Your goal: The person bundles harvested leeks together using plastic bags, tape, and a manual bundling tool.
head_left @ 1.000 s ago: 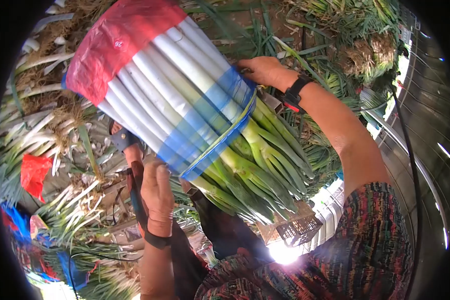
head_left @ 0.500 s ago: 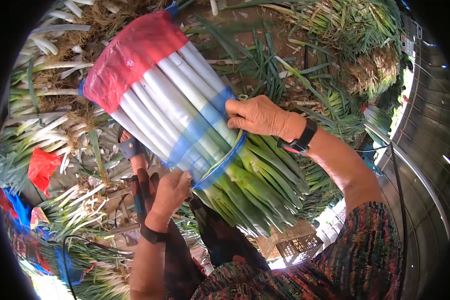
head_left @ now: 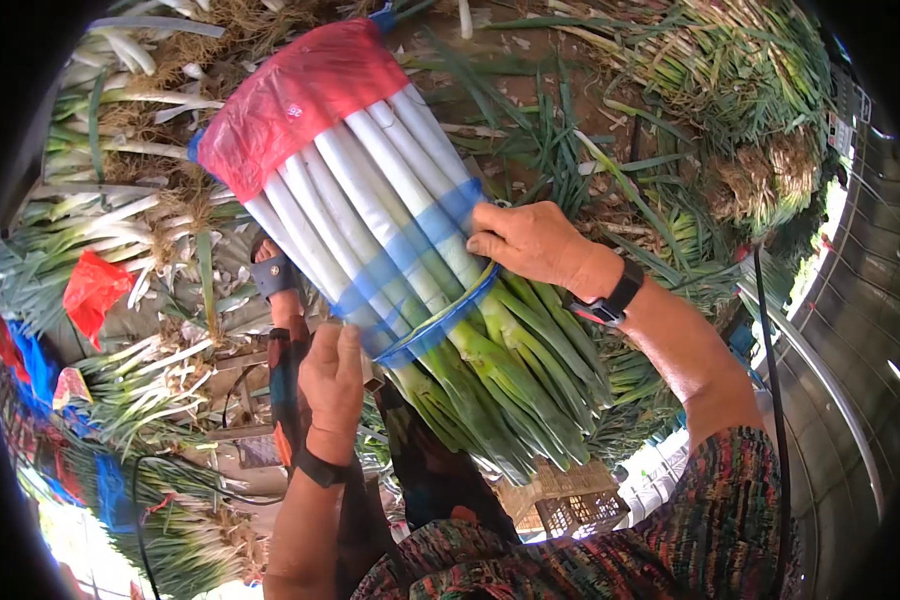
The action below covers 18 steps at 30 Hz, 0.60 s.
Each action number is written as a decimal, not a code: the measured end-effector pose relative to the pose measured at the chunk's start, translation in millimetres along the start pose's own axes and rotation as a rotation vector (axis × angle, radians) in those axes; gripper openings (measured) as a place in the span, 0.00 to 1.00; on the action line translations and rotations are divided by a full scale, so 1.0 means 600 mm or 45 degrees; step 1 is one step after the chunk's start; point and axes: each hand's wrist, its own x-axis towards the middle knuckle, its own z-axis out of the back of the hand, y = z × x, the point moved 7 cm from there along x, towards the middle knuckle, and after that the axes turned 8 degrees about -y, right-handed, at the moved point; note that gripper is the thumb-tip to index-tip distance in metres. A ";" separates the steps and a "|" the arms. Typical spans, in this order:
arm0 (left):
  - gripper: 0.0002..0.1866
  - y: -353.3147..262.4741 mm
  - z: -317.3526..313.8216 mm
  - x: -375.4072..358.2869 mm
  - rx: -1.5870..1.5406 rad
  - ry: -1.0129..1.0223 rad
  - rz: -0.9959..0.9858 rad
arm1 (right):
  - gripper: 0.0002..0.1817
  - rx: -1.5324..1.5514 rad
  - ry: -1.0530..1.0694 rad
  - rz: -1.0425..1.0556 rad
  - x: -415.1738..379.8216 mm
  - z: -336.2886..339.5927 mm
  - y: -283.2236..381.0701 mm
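A large bundle of leeks lies tilted in front of me, white stems up and trimmed green tops toward me. Red plastic film wraps its root end. A translucent blue band circles the middle, with a thin blue-and-yellow tie just below. My right hand is closed on the bundle's right edge at the blue band, thumb and fingers pinched together. My left hand is at the left edge near the band, fingers curled; what they hold is hidden.
Loose leeks with roots cover the ground at left. A tall leek pile stands at upper right. A red plastic scrap, a sandaled foot, a plastic crate and a metal pipe are around me.
The bundle appears shifted slightly right in view, as does the background. My left hand has slid a little down and turned, its fingers now pointing upward beside the band. My right hand keeps its pinch.
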 end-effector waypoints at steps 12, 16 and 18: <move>0.32 0.019 -0.030 0.036 0.731 0.256 0.101 | 0.18 -0.211 0.104 0.139 0.015 -0.019 0.050; 0.33 -0.002 -0.047 0.038 0.853 0.250 0.057 | 0.18 -0.304 0.099 0.098 0.020 -0.036 0.061; 0.33 -0.006 -0.046 0.042 0.875 0.219 0.078 | 0.18 -0.354 0.128 0.063 0.023 -0.038 0.061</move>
